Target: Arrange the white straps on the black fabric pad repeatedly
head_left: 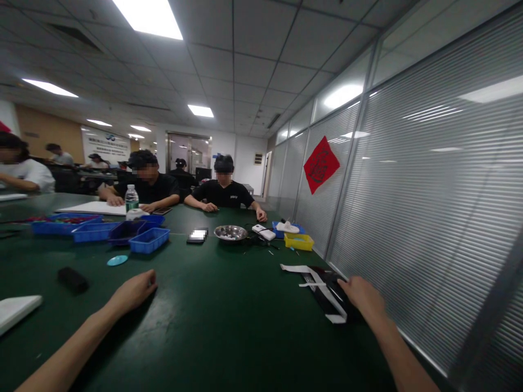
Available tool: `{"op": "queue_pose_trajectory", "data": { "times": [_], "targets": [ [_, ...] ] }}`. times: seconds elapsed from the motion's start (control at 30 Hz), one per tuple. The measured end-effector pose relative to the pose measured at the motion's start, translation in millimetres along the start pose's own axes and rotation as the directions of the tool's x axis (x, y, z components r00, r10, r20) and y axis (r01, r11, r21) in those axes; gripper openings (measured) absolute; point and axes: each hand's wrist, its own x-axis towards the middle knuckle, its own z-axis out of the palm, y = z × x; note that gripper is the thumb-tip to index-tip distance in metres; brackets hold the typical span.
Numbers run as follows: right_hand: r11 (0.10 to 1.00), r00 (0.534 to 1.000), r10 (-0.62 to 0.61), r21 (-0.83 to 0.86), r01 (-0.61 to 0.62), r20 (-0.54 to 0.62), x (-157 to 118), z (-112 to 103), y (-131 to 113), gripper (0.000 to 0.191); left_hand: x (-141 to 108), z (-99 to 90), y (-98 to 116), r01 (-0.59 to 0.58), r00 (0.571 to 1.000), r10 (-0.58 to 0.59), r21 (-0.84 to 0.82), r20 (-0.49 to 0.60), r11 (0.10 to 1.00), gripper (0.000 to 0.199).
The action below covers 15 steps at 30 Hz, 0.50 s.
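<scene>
My left hand [137, 289] rests on the green table with its fingers curled in, and nothing shows in it. Over at the right edge, my right hand [364, 295] has its fingertips closed at the near side of a crumpled, glossy black plastic piece with white strips [322, 289]. That piece lies flat on the tabletop, partly covered by the hand. Left of my left hand are a small black block [72, 279], blurred, and a white flat object [18, 310]. A light-blue round lid [117, 261] lies beyond that hand.
Blue trays [150, 240], a water bottle [131, 199], a dark phone-like object [198, 236], a metal bowl [231, 234], a white device [263, 233] and a yellow tray [298, 242] stand farther back. Two people sit opposite. A glass partition [425, 218] borders the right side.
</scene>
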Motion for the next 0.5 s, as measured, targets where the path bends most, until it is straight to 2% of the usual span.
{"op": "queue_pose_trajectory", "data": {
  "times": [0.1,0.27,0.37,0.5],
  "targets": [
    [0.996,0.997,0.029,0.085,-0.035,0.073,-18,3,10,0.051,-2,-2.5,3,0.003,1.000,-0.003,0.006,0.019,1.000,0.021],
    [0.956,0.953,-0.012,0.281,-0.078,0.304,-38,10,20,0.057,-3,-3.4,4,0.002,1.000,-0.003,0.008,0.017,1.000,0.020],
    [0.951,0.946,-0.049,0.306,-0.054,0.321,-43,8,15,0.056,-2,-3.0,4,0.013,1.000,-0.013,0.002,0.018,1.000,0.020],
    [0.955,0.945,-0.040,0.290,-0.060,0.326,-45,6,9,0.051,-2,-2.7,2,0.003,1.000,-0.003,-0.007,0.012,1.000,0.022]
  ]
}}
